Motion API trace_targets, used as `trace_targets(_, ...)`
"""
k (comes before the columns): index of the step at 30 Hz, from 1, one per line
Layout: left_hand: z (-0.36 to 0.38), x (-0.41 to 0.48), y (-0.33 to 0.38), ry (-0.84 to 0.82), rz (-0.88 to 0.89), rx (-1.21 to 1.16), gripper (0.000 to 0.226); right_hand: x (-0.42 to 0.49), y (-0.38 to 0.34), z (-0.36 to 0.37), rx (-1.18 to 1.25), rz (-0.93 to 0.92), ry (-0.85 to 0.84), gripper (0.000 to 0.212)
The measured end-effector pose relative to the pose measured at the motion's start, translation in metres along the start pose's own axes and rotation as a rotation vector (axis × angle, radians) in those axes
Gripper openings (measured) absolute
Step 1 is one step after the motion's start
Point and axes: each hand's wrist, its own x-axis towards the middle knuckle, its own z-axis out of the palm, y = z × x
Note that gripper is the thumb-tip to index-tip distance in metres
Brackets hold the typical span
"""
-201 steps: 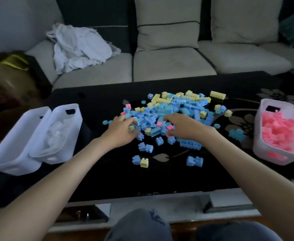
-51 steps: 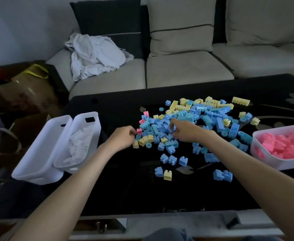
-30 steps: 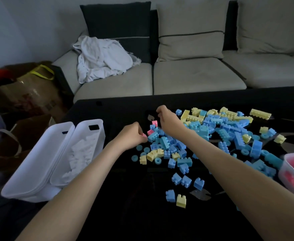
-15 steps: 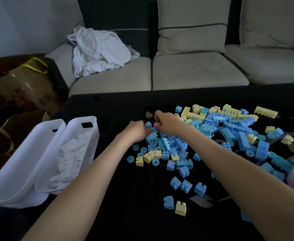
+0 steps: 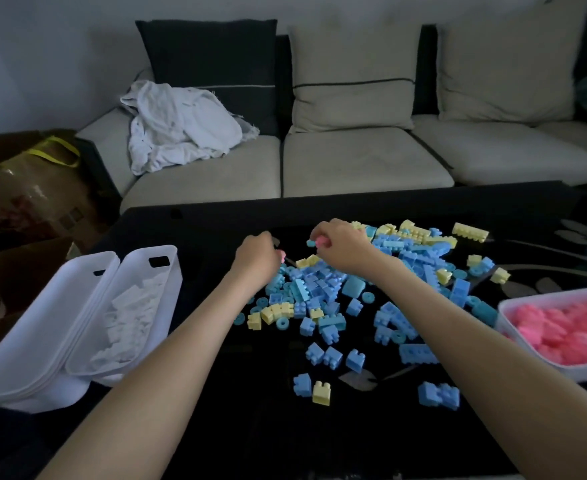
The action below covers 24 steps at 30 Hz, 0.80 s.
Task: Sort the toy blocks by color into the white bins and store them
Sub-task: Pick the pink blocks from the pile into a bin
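A light-cushioned sofa (image 5: 354,161) fills the back of the room, with a crumpled white cloth (image 5: 181,129) lying on its left seat. In front of it stands the black desk (image 5: 216,427), which carries everything being sorted.

At the desk's left edge sit two white bins side by side and touching. The outer bin (image 5: 35,341) tilts outward, and what it holds cannot be made out. The inner bin (image 5: 167,271) holds white blocks (image 5: 129,323). At the right edge a third bin (image 5: 555,293) is filled with pink blocks (image 5: 569,327).

Between these bins, a loose pile of blue and yellow blocks (image 5: 406,258) spreads across the middle of the desk and thins out toward the near side. There a blue block (image 5: 302,384) and a yellow block (image 5: 321,393) lie just beside each other, apart from the rest.

Both forearms reach in from the near edge to the pile's far left corner. The right hand (image 5: 342,245) has its fingers curled and pinches a pink block (image 5: 321,242) at the fingertips, raised just above the pile. The left hand (image 5: 257,259), near it, is closed into a loose fist. A pink piece (image 5: 281,254) shows at its fingertips, and the hand appears to grip it.
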Motion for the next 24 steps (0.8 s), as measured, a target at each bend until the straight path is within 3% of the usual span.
trace_targets(3,0.002,-0.022,0.041,0.055,0.160,-0.209,0.018,-0.025,0.019,-0.025,0.037,0.090,0.044,0.022)
trace_targets(7,0.024,-0.067,0.113,0.036,0.375,-0.297,0.013,-0.071,0.063,-0.068,0.018,0.187,0.095,0.020)
trace_targets(12,0.062,-0.116,0.195,-0.191,0.530,-0.352,0.016,-0.145,0.136,-0.114,0.045,0.397,0.176,0.017)
trace_targets(16,0.091,-0.141,0.236,-0.247,0.605,-0.271,0.017,-0.197,0.174,-0.137,0.089,0.517,0.246,0.022)
trace_targets(19,0.107,-0.150,0.251,-0.238,0.653,-0.206,0.025,-0.222,0.180,-0.139,0.067,0.487,0.111,0.021)
trace_targets(21,0.111,-0.154,0.256,-0.318,0.671,-0.171,0.040,-0.230,0.186,-0.134,0.079,0.460,-0.028,0.027)
trace_targets(24,0.116,-0.151,0.257,-0.420,0.687,-0.099,0.047,-0.235,0.198,-0.130,-0.033,0.428,-0.034,0.032)
